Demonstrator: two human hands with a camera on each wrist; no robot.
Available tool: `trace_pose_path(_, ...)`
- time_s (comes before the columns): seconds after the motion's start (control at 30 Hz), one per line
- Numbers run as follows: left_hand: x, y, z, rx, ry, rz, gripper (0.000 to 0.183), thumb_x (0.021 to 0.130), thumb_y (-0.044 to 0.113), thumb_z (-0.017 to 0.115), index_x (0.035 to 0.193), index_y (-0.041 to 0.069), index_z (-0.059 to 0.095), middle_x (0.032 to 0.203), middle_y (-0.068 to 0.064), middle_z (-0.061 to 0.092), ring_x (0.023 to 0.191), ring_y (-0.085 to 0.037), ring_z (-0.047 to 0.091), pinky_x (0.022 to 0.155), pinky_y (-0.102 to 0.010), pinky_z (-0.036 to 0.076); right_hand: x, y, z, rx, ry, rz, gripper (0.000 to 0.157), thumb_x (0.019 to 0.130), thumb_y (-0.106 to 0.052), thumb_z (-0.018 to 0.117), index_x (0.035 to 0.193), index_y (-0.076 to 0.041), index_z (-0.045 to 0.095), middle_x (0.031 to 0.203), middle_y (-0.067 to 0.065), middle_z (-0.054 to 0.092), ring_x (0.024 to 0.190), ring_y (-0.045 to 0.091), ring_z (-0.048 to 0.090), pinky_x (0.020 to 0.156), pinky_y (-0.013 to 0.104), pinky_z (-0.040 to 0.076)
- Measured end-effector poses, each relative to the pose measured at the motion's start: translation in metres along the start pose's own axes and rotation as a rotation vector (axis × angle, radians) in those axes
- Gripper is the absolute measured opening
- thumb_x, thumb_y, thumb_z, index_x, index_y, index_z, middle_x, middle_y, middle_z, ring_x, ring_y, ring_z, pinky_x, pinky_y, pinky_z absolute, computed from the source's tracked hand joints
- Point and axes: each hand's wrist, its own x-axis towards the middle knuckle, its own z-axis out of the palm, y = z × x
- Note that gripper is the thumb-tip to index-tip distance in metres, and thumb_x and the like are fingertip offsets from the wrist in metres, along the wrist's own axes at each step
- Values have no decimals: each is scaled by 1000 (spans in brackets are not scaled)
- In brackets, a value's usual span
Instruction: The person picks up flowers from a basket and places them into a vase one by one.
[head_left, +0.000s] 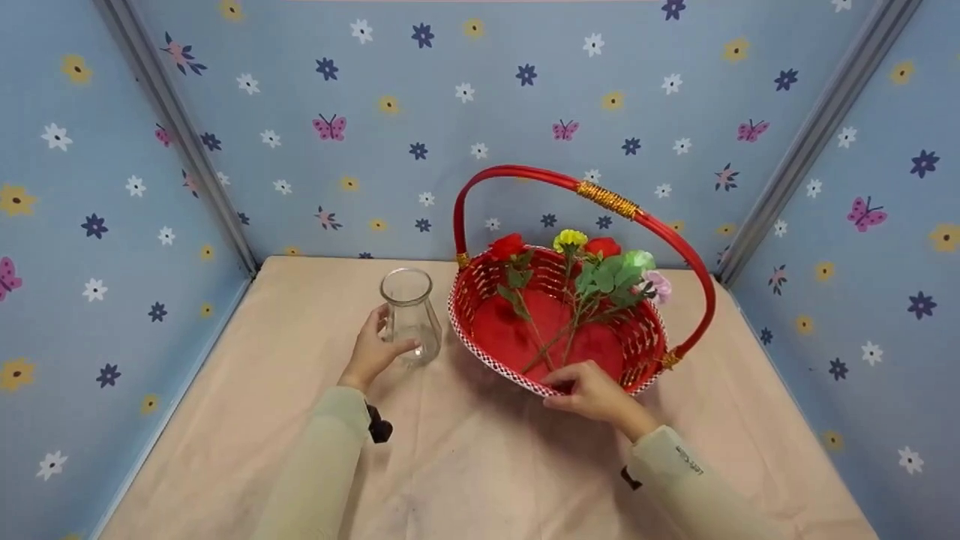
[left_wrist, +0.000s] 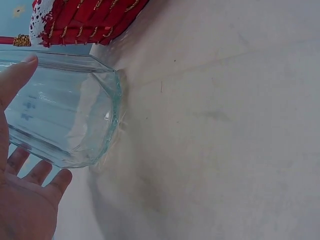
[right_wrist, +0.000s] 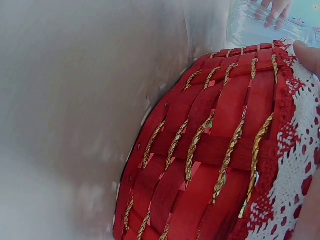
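Pale sleeves point(head_left: 319, 457), left hand point(head_left: 373, 351) round glass vase point(head_left: 415, 322), right hand point(head_left: 594, 394) at basket rim point(head_left: 501, 367), hold unclear, flowers point(head_left: 609, 276) beyond, handle point(head_left: 609, 199) above.

Head view: from above, facing forward and down across the pale pink cloth-covered table point(head_left: 450, 472) to the blue flower-patterned wall point(head_left: 450, 112). Left wrist view: turned sideways, close on the faceted clear glass vase point(left_wrist: 65, 110). Right wrist view: also sideways, close against the red woven basket's point(right_wrist: 200, 150) outer side — vase and basket appear in all three.
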Motion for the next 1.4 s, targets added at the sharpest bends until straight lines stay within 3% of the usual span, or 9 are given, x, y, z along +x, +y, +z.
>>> trace_pose_path(0.33,6,-2,0,-5,-15,-18,97,86,15,85,164,11,27,171,-15,28,157,-42,29,127,-57,33,0,0,0,-3,3,6,21,89,-25,85,109,-18,83,94,-5,79,71,0,58,66,21,53)
trace_pose_path(0.77,9,1,-5,97,-51,-48,97,86,24,86,162,7,28,171,-19,28,158,-42,26,129,-57,29,0,-1,1,6,6,6,21,89,-26,85,108,-16,83,91,-3,78,68,4,56,62,19,49)
trace_pose_path(1.4,9,-3,0,82,29,-12,87,82,22,90,153,9,41,159,-17,44,150,-40,39,125,-58,36,0,0,1,-8,6,19,22,89,-26,84,109,-17,83,92,-6,77,66,0,54,62,19,49)
